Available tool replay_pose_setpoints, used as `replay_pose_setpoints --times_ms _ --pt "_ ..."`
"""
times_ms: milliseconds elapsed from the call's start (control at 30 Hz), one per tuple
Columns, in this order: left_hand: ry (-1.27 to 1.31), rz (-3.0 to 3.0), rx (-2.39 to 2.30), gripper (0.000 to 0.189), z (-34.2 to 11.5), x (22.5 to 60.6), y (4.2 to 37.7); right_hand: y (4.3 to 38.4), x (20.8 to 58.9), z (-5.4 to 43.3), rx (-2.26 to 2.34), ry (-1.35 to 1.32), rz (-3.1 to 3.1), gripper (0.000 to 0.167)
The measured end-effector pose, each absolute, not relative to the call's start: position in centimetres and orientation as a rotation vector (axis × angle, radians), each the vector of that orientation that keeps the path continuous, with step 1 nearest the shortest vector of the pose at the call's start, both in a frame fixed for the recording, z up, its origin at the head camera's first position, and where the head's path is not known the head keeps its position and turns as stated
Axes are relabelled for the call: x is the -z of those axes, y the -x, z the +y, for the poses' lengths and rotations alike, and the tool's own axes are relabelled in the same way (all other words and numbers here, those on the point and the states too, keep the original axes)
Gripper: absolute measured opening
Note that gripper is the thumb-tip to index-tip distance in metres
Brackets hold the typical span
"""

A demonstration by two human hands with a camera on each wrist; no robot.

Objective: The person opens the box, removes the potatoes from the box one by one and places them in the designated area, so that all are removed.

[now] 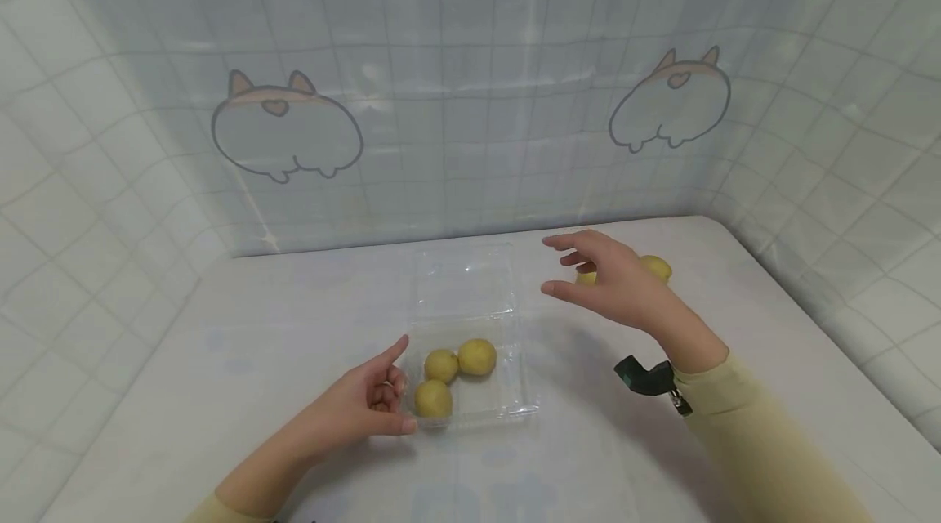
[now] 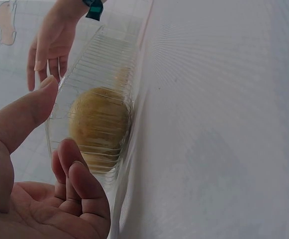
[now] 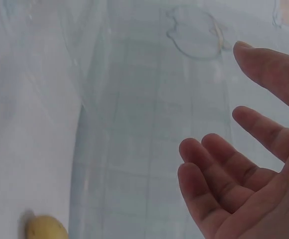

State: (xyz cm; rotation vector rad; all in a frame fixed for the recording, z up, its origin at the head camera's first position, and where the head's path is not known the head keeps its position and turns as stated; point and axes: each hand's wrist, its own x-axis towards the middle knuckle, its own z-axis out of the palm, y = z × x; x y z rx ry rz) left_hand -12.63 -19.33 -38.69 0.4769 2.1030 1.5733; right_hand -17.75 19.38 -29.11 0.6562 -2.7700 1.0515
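A clear plastic box (image 1: pixel 488 400) with its lid (image 1: pixel 465 282) folded back holds three lemons (image 1: pixel 477 357) along its left and middle. Beside the box's left wall is my left hand (image 1: pixel 360 400), thumb tip at the near corner and the other fingers loosely bent. In the left wrist view, the fingertips (image 2: pixel 67 152) lie right at the ribbed wall, with a lemon (image 2: pixel 99 119) showing through it. My right hand (image 1: pixel 613 278) hovers right of the lid, fingers spread and holding nothing. Partly hidden behind it, more lemons (image 1: pixel 656 268) lie on the table.
A white cloth covers the table (image 1: pixel 294 319). Gridded curtains (image 1: pixel 470 114) with cartoon animal prints rise behind it and at both sides. A dark green strap (image 1: pixel 647 378) hangs at my right wrist.
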Motion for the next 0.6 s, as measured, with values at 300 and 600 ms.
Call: replay_pose_setpoints --times_ms 300,600 --pt "-0.484 2.106 -1.565 0.110 -19.4 38.6 12.6 17.0 30.8 16.6 -1.045 -0.830 -2.763 0.060" --pt "-0.490 2.101 -1.569 0.110 -19.5 38.6 12.6 16.3 32.2 14.5 -1.093 -0.971 -2.761 0.055"
